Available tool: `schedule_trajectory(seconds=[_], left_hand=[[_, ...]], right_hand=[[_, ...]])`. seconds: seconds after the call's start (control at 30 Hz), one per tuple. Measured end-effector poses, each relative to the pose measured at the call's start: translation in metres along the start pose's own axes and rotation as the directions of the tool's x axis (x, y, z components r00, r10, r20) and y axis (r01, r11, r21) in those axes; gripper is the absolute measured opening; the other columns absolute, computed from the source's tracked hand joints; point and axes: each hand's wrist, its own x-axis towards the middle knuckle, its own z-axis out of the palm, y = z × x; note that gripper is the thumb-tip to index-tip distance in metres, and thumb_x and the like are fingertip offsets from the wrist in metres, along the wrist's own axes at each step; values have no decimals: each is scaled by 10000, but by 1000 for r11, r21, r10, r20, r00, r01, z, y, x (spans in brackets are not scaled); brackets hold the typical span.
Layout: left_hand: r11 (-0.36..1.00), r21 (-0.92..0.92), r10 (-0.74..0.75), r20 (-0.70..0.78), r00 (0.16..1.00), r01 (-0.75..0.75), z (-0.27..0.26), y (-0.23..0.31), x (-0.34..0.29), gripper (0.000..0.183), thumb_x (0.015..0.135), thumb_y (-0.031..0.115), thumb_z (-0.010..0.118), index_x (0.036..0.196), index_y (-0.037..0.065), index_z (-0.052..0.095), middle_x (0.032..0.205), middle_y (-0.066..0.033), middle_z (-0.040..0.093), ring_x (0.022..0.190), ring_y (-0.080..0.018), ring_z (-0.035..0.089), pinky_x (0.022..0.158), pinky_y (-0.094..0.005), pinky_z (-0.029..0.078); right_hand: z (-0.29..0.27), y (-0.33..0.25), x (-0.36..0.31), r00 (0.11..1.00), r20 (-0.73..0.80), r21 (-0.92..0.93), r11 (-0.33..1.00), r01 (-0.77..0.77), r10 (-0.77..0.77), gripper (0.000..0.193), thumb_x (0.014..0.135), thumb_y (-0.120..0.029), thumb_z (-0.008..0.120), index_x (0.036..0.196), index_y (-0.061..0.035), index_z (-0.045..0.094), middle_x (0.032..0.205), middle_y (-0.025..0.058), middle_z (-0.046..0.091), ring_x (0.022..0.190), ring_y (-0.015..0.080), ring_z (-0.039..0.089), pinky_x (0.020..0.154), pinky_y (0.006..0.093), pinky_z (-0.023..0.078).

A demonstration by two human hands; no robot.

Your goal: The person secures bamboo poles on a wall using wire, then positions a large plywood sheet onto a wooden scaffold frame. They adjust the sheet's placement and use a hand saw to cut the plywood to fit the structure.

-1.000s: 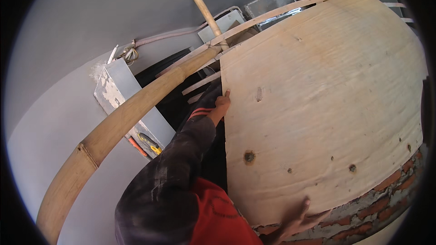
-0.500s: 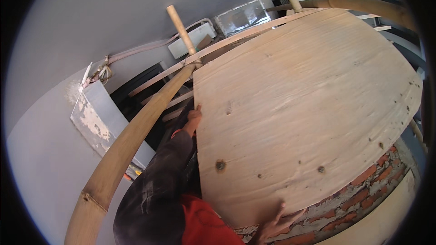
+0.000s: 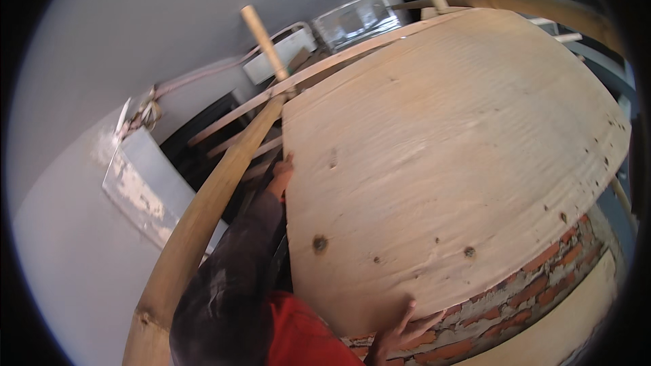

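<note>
Shifted slightly left in view since the earlier frame: plywood sheet [image 3: 434, 156], long axis apparently running rightward – right of the left hand [image 3: 281, 179] (grip unclear), beyond the right hand [image 3: 399, 333], fingers wide; 2 hands equally near, at its edges.

pole [image 3: 193, 230] left of board [image 3: 441, 156]
</note>
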Motion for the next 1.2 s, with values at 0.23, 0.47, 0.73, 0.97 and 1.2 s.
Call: schedule_trajectory(seconds=[0.23,0.47,0.73,0.97,1.2], left_hand=[[993,-79,-91,20,996,92,17,-10,31,758,829,654,410,910,-77,595,819,-212,612,768,-295,605,685,-404,476],[994,20,106,58,993,-107,7,-22,38,772,827,661,407,919,-83,588,826,-212,606,772,-298,588,696,-406,463],[969,-172,-171,54,984,178,5,0,6,796,831,657,399,1028,-97,561,982,-241,596,879,-336,595,742,-428,469],[992,-64,-108,29,994,110,20,3,-17,798,862,640,327,1049,-101,557,1020,-263,588,944,-370,588,769,-444,475],[999,-14,-45,7,999,46,37,-6,-22,802,871,625,327,1045,-124,554,1036,-260,589,967,-349,585,796,-407,465]], right_hand=[[14,-8,-8,998,-38,73,996,60,-57,628,910,-291,499,1361,42,214,1358,231,279,1178,307,381,953,402,349],[21,-17,-13,999,17,139,990,-36,34,598,910,-274,493,1362,-1,211,1343,217,297,1142,292,404,921,396,369],[7,42,5,994,51,243,964,-108,99,623,898,-232,509,1384,-12,187,1373,210,272,1178,302,377,944,406,360],[8,73,29,986,9,318,935,-159,165,645,871,-242,566,1337,56,234,1328,220,327,1147,304,401,951,400,348],[8,123,53,975,-23,409,892,-193,221,589,863,-89,521,1345,78,228,1329,212,341,1175,276,396,967,364,333]])
